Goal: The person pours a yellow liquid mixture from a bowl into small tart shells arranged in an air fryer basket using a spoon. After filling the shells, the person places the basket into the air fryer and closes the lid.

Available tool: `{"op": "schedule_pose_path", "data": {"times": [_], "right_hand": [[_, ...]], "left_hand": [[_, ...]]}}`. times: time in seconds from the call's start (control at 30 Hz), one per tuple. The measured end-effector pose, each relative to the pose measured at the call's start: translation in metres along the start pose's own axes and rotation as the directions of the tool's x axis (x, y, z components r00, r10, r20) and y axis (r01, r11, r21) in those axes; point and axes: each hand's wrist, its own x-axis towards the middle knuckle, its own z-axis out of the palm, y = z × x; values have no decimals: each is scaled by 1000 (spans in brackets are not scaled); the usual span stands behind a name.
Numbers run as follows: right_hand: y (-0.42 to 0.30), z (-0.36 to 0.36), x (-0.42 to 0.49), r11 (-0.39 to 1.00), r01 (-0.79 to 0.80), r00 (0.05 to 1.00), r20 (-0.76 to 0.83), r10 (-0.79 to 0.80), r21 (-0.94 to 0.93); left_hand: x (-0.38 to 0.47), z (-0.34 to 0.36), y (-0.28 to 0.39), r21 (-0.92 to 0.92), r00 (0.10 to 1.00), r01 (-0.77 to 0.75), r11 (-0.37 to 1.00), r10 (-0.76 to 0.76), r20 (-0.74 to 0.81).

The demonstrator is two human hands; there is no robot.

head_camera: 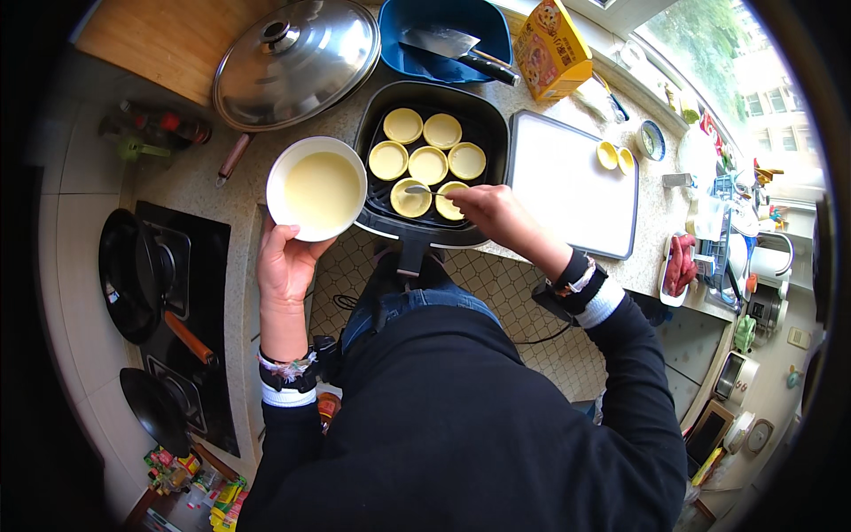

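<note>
My left hand (pixel 286 256) grips the rim and side of a white bowl (pixel 273 199) that holds a pale yellow liquid (pixel 322 189). A metal spoon (pixel 420 190) is in my right hand (pixel 488 206), its tip over a tart shell (pixel 410 203) in the front row. Several yellow tart shells (pixel 427 165) sit in a black air fryer basket (pixel 371 113), whose handle (pixel 412 256) points toward me. Pale liquid seems to lie in the rear shells; how full each is I cannot tell. My right fingers partly cover the front right shell (pixel 449 201).
Right of the basket lies a white cutting board (pixel 565 186) with two tart shells (pixel 615 157) on it. Behind stand a blue basin (pixel 444 73) with a cleaver (pixel 442 43) across it, a yellow box (pixel 553 53) and a lidded pan (pixel 296 73). Leftward is a gas stove (pixel 213 266) with pans.
</note>
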Motion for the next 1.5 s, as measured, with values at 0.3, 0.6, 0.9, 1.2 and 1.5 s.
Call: {"op": "schedule_pose_path", "data": {"times": [0.3, 0.6, 0.9, 1.2, 1.5], "right_hand": [[3, -25, -4, 172, -335, 671, 106, 733, 926], [-48, -51, 14, 314, -195, 847, -2, 532, 929], [-65, -25, 31, 609, -245, 932, 10, 363, 755], [-61, -26, 31, 256, -328, 820, 140, 554, 910], [-67, -47, 23, 255, -308, 820, 120, 560, 916]], "left_hand": [[7, 15, -5, 13, 999, 19, 1000, -20, 33], [14, 34, -8, 43, 996, 35, 998, -39, 83], [16, 50, -13, 91, 995, 40, 995, -48, 88], [15, 48, -15, 88, 990, 52, 995, -62, 125], [13, 39, -12, 36, 993, 68, 997, -71, 89]]}}
